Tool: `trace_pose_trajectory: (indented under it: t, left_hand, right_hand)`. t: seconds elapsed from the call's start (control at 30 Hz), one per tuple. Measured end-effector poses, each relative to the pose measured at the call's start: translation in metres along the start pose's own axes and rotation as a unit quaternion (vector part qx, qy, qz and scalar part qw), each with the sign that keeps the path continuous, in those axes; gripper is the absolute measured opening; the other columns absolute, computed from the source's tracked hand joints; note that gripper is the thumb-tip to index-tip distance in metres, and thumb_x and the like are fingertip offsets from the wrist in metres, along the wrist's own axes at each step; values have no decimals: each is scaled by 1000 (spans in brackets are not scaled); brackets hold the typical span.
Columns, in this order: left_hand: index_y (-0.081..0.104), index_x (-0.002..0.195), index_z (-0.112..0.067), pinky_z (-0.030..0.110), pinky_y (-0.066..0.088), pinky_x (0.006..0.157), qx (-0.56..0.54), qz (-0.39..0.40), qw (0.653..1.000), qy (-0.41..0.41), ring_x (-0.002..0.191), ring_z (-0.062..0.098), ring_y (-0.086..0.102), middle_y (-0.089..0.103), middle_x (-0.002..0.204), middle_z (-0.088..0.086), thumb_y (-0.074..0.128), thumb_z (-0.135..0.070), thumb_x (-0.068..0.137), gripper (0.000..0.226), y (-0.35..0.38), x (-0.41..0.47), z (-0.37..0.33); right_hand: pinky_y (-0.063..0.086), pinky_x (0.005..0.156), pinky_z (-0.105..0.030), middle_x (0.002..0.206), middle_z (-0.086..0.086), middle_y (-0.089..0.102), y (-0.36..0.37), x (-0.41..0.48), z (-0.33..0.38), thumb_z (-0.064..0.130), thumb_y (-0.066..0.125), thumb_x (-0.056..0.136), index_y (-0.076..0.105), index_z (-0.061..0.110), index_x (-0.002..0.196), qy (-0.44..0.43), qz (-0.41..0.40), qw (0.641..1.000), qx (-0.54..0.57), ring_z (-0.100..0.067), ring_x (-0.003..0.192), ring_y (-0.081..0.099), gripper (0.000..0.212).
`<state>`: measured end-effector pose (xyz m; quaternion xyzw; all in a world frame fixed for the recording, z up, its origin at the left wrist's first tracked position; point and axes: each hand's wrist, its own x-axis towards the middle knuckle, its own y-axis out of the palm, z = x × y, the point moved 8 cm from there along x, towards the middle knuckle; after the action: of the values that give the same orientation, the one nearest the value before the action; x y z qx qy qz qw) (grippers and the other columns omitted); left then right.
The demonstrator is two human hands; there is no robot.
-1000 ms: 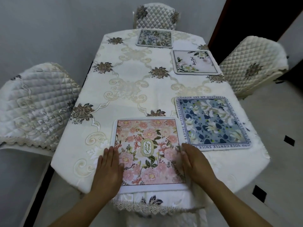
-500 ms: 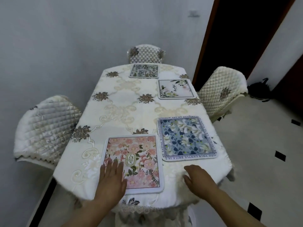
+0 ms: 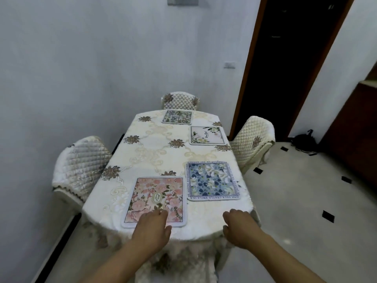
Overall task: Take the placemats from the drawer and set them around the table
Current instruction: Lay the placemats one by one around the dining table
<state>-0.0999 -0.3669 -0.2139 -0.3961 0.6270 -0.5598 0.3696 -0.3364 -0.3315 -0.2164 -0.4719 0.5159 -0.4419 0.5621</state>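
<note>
Several placemats lie flat on the table's cream tablecloth. A pink floral placemat is at the near end, a blue floral placemat to its right, a white placemat further along the right side, and a green-toned placemat at the far end. My left hand hovers over the pink mat's near edge, fingers loosely curled, holding nothing. My right hand is at the table's near right edge, fingers bent down, empty.
Quilted chairs stand around the table: one on the left, one on the right, one at the far end. A grey wall runs along the left and back. A dark doorway opens at the right, with tiled floor beside the table.
Both hands have lifted off the pink placemat and drawn back toward the near table edge. The view has pulled back and tilted up, showing more wall and doorway.
</note>
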Motion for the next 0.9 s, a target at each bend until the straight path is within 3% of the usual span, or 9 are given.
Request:
trace_pose_trajectory:
  t: [0.1,0.27,0.47,0.63,0.9]
  left_hand:
    - [50,111,-18,37,39,76,1,19,1000,7,96,25,56,58,105,5,46,-44,92,32,-10,-24,-21]
    - [50,115,-19,38,41,82,14,1,1000,1,100,26,55,59,108,5,45,-44,91,35,-30,-16,-64]
    - [48,116,-22,41,40,87,53,17,998,-23,102,26,56,59,109,2,42,-50,91,38,-7,39,-170]
    - [48,112,-22,39,39,87,47,43,995,-73,104,25,55,57,109,1,41,-49,91,36,19,88,-248]
    - [50,110,-20,41,41,87,53,43,982,-175,105,26,55,59,108,3,43,-47,90,34,21,122,-256]
  right_hand:
    - [26,72,-35,111,-13,57,-10,-29,-7,29,43,91,44,19,91,-14,2,1000,8,-33,102,55,10]
    - [34,73,-37,108,-14,60,-17,-52,-41,28,43,88,54,13,98,-41,-14,999,10,-34,99,57,22]
    - [44,80,-39,104,-17,61,-23,-62,-153,27,40,85,56,11,97,-66,-30,996,43,-40,97,58,26]
    - [44,85,-37,109,-17,60,-35,-52,-244,27,47,86,60,12,98,-80,10,994,68,-39,101,57,23]
    - [41,78,-39,104,-19,61,-49,36,-280,22,44,84,58,10,95,-155,10,987,31,-39,97,57,21]
